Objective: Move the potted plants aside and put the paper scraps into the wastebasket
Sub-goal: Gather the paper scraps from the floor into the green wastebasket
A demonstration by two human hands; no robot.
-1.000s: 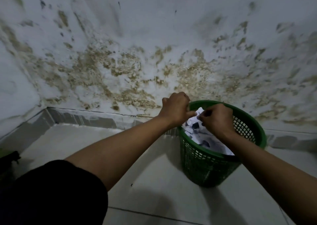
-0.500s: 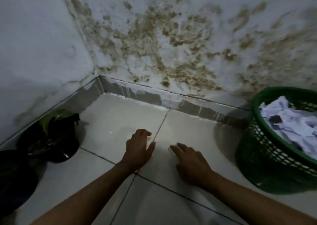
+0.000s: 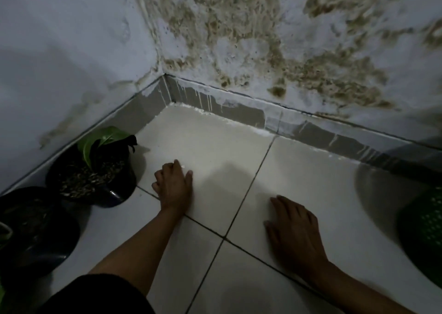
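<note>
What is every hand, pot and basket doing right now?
Left hand: flat on the floor tile, holding nothing.
Right hand: spread over the floor, holding nothing.
Near pot: upright beside the wall.
Far pot: upright beside the wall, green leaf showing.
Basket: upright at the right edge, contents out of view.

Potted plants (image 3: 93, 170) left along wall, wastebasket (image 3: 423, 232) far right.

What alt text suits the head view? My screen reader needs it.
Two bare hands, left hand and right hand, rest open on a white tiled floor in a stained corner. Two dark potted plants stand left along the wall; a green wastebasket sits at the right edge.
</note>
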